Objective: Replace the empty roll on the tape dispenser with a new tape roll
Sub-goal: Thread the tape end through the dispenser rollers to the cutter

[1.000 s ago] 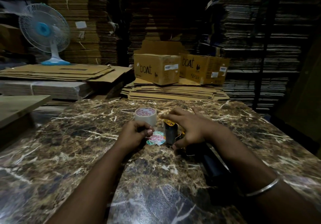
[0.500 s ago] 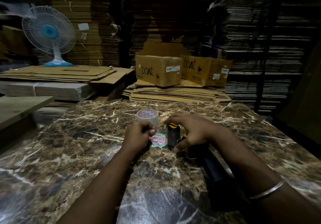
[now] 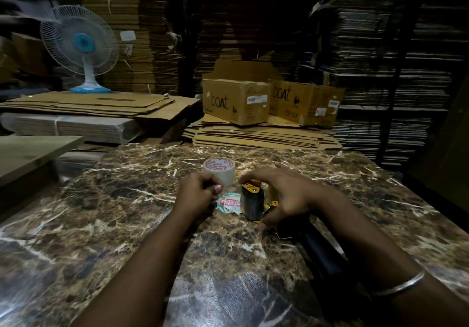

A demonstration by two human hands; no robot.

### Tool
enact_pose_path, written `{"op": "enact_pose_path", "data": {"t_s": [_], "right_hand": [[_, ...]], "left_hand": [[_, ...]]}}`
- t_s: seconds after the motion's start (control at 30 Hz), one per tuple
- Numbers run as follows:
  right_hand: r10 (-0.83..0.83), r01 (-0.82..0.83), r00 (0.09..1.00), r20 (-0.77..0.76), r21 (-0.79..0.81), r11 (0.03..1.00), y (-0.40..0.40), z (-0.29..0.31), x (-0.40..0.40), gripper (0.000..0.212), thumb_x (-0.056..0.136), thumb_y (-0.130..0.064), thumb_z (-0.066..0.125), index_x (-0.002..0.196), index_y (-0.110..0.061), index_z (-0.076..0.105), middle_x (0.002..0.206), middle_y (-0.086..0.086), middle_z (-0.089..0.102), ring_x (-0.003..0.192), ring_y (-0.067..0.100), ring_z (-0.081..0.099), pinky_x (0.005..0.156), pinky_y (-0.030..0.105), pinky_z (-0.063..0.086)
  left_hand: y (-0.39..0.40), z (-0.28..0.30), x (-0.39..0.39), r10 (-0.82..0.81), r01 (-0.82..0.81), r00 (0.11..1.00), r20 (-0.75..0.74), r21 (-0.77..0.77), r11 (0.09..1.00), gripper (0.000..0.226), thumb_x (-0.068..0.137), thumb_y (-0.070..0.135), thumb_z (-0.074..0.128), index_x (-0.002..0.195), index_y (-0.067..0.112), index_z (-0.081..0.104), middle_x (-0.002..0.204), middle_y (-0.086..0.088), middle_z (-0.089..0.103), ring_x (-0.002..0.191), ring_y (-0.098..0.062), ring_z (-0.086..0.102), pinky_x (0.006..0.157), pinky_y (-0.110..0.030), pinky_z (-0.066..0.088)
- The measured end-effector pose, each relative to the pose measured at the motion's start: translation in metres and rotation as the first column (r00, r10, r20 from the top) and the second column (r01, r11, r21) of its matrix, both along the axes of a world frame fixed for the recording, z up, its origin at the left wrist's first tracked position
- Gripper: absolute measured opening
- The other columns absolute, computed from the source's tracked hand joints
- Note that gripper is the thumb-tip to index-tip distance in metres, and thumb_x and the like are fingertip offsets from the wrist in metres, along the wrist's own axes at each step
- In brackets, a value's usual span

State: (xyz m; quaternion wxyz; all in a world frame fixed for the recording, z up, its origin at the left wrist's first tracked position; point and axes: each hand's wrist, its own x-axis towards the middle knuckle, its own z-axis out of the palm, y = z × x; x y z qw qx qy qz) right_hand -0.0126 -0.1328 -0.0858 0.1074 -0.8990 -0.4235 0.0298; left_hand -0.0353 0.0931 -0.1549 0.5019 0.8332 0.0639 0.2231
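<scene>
dispenser: black-and-yellow handheld tape dispenser [image 3: 251, 201] lying on the brown marble-pattern table [image 3: 101, 212], centre of view; black roller drum faces the camera, yellow metal side plate on top with small rivets, dark handle running back toward the person's right forearm
new roll: white-beige tape roll with red print on its core [image 3: 219, 172] standing flat on the table, just behind the left hand, near the dispenser but apart from it
label: round white, red and green printed disc [image 3: 228, 203] flat on the table, between left hand and the drum, touching or just beside the drum
left hand [image 3: 196, 194]: fingers curled into a fist, thumb pressed on top; appears to pinch something small or clear, cannot tell what
right hand [image 3: 280, 193]: arched over the dispenser, fingers on the far side, thumb at the near edge, gripping it
wrist: silver metal bangle [image 3: 399, 285] on right forearm
hidden: dispenser handle lost in shadow under the right arm; blade end covered by the right hand; dim light
</scene>
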Motion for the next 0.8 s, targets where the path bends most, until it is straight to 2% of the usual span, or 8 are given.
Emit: {"op": "enact_pose_path", "data": {"t_s": [0.07,0.17,0.27,0.5,0.63,0.73,0.8], "right_hand": [[0.009,-0.008,0.999,-0.031,0.017,1.000,-0.002,-0.001,-0.001,0.102,0.057,-0.058,0.089,0.145,-0.037,0.042,0.149,-0.011,0.050,0.136,0.012,0.045,0.116,0.042,0.023],[0.006,-0.006,0.999,-0.041,0.013,1.000,-0.003,-0.002,-0.001,0.102,0.058,-0.057,0.090,0.145,-0.036,0.041,0.148,-0.011,0.050,0.135,0.012,0.045,0.115,0.041,0.021],[-0.002,0.002,0.999,-0.042,0.011,1.000,-0.002,0.002,-0.005,0.102,0.060,-0.055,0.090,0.147,-0.035,0.041,0.150,-0.011,0.049,0.134,0.010,0.043,0.117,0.041,0.023],[-0.029,0.029,0.999,0.021,-0.027,0.999,0.004,0.002,-0.007,0.094,0.065,-0.065,0.081,0.146,-0.039,0.042,0.152,-0.012,0.049,0.139,0.014,0.043,0.122,0.051,0.016],[-0.076,0.078,0.993,0.089,-0.021,0.997,0.013,0.006,-0.010,0.078,0.074,-0.049,0.083,0.142,-0.036,0.047,0.144,-0.012,0.057,0.133,0.014,0.049,0.121,0.050,0.017],[-0.095,0.097,0.989,0.117,-0.010,0.995,0.016,0.005,-0.010,0.076,0.073,-0.045,0.083,0.139,-0.039,0.046,0.142,-0.014,0.058,0.130,0.014,0.053,0.119,0.048,0.020],[-0.108,0.109,0.988,0.112,-0.002,0.994,0.014,0.003,-0.011,0.075,0.075,-0.044,0.082,0.140,-0.039,0.046,0.143,-0.014,0.057,0.132,0.014,0.051,0.121,0.048,0.015]], "left_hand": [[-0.006,-0.002,0.001,-0.005,0.005,1.000,0.011,0.022,1.000,0.029,0.081,0.002,0.073,0.067,0.027,0.068,0.088,-0.002,0.073,0.084,-0.017,0.068,0.074,-0.032,0.055],[-0.013,-0.004,0.004,-0.024,0.025,1.000,0.020,-0.033,0.999,0.020,0.081,0.002,0.073,0.072,0.021,0.072,0.087,-0.004,0.073,0.083,-0.026,0.070,0.074,-0.042,0.059],[-0.011,-0.005,0.005,-0.039,0.039,0.999,0.024,-0.022,0.999,0.010,0.082,0.003,0.073,0.081,0.014,0.074,0.091,-0.005,0.073,0.085,-0.020,0.069,0.078,-0.042,0.060],[-0.009,-0.008,0.009,-0.040,0.040,0.999,0.013,-0.033,0.999,0.009,0.081,0.005,0.073,0.083,0.014,0.075,0.099,-0.005,0.073,0.093,-0.021,0.069,0.082,-0.044,0.059],[-0.010,-0.009,0.011,-0.039,0.039,0.999,0.014,-0.016,0.999,0.010,0.081,0.006,0.073,0.084,0.016,0.076,0.101,-0.005,0.073,0.097,-0.021,0.068,0.085,-0.041,0.058],[-0.009,-0.009,0.012,-0.047,0.048,0.999,0.016,-0.024,0.999,0.009,0.082,0.006,0.073,0.085,0.014,0.076,0.100,-0.005,0.073,0.096,-0.021,0.068,0.085,-0.041,0.058],[-0.009,-0.010,0.013,-0.044,0.044,0.999,0.013,-0.030,0.999,0.010,0.081,0.007,0.074,0.084,0.016,0.075,0.100,-0.004,0.074,0.094,-0.020,0.069,0.083,-0.043,0.059]]}}
